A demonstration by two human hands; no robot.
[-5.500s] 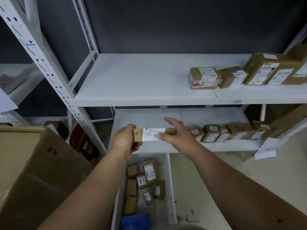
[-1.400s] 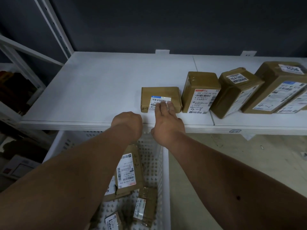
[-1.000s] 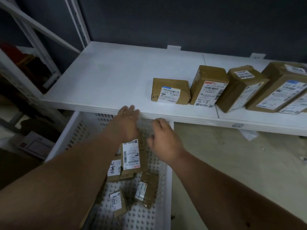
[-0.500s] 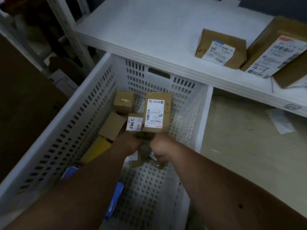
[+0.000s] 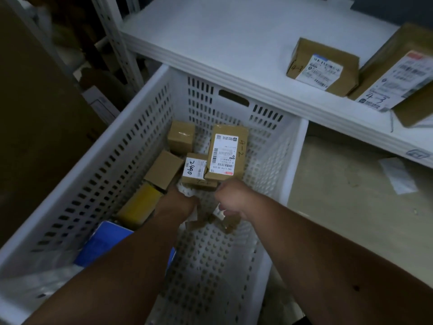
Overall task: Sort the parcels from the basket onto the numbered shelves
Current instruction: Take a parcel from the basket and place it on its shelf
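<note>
Both hands reach down into the white basket (image 5: pixel 131 127): left hand (image 5: pixel 179 202) and right hand (image 5: pixel 232 198) each curled on small parcels (image 5: pixel 210 219) beneath; labelled parcel "4-2" (image 5: pixel 226 153) lies just beyond

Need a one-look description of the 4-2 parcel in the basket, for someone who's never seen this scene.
Look into the white perforated basket below the shelf. Near its far wall a cluster of brown cartons lies; the 4-2 parcel is the tallest, rightmost one. Only it has a long white label on top with "4-2" handwritten beside it; its neighbour reads "2490".
</note>
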